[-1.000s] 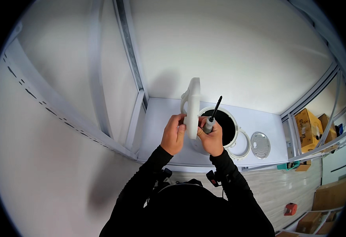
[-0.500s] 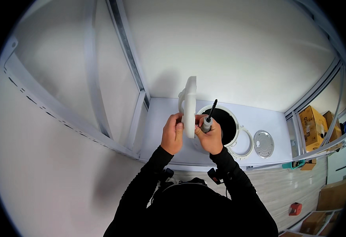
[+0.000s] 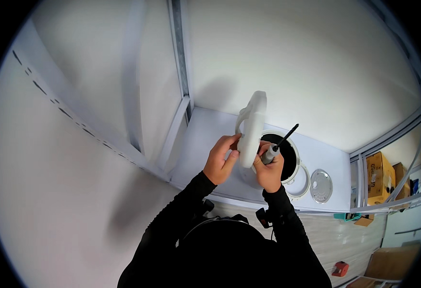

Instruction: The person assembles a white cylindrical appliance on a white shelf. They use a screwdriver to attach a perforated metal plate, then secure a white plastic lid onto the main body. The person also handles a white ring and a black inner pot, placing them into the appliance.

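White plastic lid, held edge-on and upright above the white table, just at 11 o'clock of the round open pot it appears to belong to. We judge it a stiff, light moulded part, smooth and somewhat slippery at its glossy faces; the rim offers the surest hold, and a firm pinch there should not harm it. Our left hand clasps the lid's lower edge from 9 o'clock, fingers curled closed around it. Our right hand is clenched around the grey handle of a screwdriver, whose dark shaft points toward 1 o'clock, away from the lid; this hand also presses against the lid's lower face. A small round metal disc lies at 4 o'clock of the pot, well apart from both hands.
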Tool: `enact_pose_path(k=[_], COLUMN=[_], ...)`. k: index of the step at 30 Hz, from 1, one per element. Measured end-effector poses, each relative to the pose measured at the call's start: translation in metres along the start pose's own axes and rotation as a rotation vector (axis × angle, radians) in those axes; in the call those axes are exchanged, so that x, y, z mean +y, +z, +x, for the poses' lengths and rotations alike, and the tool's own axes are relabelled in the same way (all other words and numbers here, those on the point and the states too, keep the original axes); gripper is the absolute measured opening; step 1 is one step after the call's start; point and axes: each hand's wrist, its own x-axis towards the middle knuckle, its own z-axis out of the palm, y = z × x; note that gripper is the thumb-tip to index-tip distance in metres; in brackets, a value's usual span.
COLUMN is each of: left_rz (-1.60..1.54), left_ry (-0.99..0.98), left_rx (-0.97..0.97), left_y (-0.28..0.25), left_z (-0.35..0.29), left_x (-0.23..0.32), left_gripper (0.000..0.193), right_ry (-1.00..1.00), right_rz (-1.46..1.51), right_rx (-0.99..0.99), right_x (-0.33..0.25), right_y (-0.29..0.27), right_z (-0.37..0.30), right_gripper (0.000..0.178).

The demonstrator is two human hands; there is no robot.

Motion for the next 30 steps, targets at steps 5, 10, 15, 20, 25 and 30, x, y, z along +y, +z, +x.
enact_pose_path(k=[5, 10, 15, 20, 25, 30], left_rz=[0.06, 0.024, 0.01, -0.095, -0.154, -0.083], left_ry=[0.021, 0.051, 0.051, 0.008, -0.132, -0.121], left_rx=[-0.085, -0.067, -0.088, -0.065, -0.046, -0.017], left_y=[-0.005, -0.006, -0.009, -0.006, -0.003, -0.005], left_z=[0.006, 0.006, 0.008, 0.006, 0.004, 0.006], left_x=[0.005, -0.001, -0.003, -0.001, -0.002, 0.006], left_gripper=[0.043, 0.042, 0.043, 0.043, 0.038, 0.033], right_ry=[0.071, 0.1, 0.086, 0.084, 0.064, 0.126], right_rz=[-0.041, -0.055, -0.055, -0.047, -0.087, -0.211], right_rx=[0.011, -0.019, -0.006, -0.004, -0.027, -0.059], right_x=[0.0, -0.006, -0.004, -0.006, -0.008, -0.015], right_y=[-0.007, -0.008, -0.007, -0.007, -0.006, -0.009], right_z=[-0.003, 0.0, -0.001, -0.003, -0.003, 0.0], right_gripper=[0.026, 0.027, 0.028, 0.027, 0.027, 0.026])
